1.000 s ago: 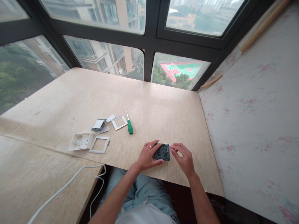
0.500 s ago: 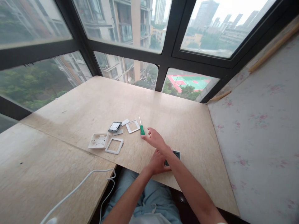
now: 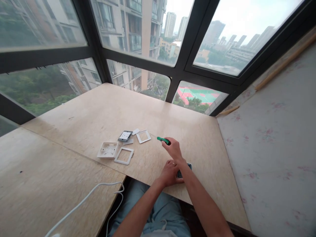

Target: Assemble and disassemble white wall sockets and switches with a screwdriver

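Note:
My right hand (image 3: 173, 147) is closed round the green handle of a screwdriver (image 3: 163, 140), raised over the table; its shaft is faint against the tabletop. Below it, my left hand (image 3: 170, 173) grips a dark square electrical fitting (image 3: 189, 166) near the table's front edge. My right forearm crosses in front and covers part of that fitting. To the left lie a wall socket (image 3: 125, 135) with a white face and dark rim, a white mounting box (image 3: 108, 150), and two white square frames, one nearer (image 3: 123, 162) and one farther (image 3: 144, 142).
Small white plates (image 3: 135, 131) lie by the socket. A white cable (image 3: 81, 200) runs over the left part of the table (image 3: 81, 131) and hangs off its edge. Windows with dark frames (image 3: 138, 58) stand behind, and a papered wall (image 3: 266, 148) on the right.
My right hand has taken hold of the screwdriver, lifted it off the table and drawn it right. My left hand stays on the fitting. The view has shifted slightly.

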`<state>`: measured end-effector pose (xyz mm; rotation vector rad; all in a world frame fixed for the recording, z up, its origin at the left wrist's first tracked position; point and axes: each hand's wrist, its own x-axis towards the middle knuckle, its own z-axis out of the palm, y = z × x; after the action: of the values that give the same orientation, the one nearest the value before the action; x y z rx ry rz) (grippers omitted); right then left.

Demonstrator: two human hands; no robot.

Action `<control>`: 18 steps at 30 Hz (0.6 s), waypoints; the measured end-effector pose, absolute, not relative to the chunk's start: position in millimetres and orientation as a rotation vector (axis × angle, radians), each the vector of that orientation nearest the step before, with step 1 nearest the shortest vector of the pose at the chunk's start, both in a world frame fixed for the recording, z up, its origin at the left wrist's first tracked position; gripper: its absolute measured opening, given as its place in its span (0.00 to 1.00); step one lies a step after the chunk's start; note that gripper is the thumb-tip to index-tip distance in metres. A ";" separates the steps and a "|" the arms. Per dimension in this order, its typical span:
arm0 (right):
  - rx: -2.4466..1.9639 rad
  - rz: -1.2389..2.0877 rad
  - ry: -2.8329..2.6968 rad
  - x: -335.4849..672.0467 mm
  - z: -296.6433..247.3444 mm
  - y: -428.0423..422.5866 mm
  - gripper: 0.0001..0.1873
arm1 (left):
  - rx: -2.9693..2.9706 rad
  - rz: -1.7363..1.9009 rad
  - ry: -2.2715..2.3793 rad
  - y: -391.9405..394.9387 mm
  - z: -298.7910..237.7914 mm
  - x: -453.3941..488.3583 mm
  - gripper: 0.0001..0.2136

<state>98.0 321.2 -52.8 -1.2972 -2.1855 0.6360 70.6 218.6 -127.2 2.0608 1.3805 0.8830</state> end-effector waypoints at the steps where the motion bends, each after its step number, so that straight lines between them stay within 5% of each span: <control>1: -1.277 0.628 -2.132 110.4 -47.1 318.2 0.14 | 2.066 0.883 1.393 218.7 -126.8 70.7 0.32; 6: -1.036 0.752 -1.752 175.9 -19.7 296.6 0.14 | 2.118 0.849 1.412 219.6 -128.3 70.1 0.40; 18: -1.018 0.803 -1.246 283.8 -15.3 281.3 0.17 | 2.140 0.760 1.447 220.9 -130.2 67.5 0.38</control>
<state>283.8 281.3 -15.3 -1.0183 -1.2462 0.8030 67.5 220.9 -130.2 2.1398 1.4468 0.7604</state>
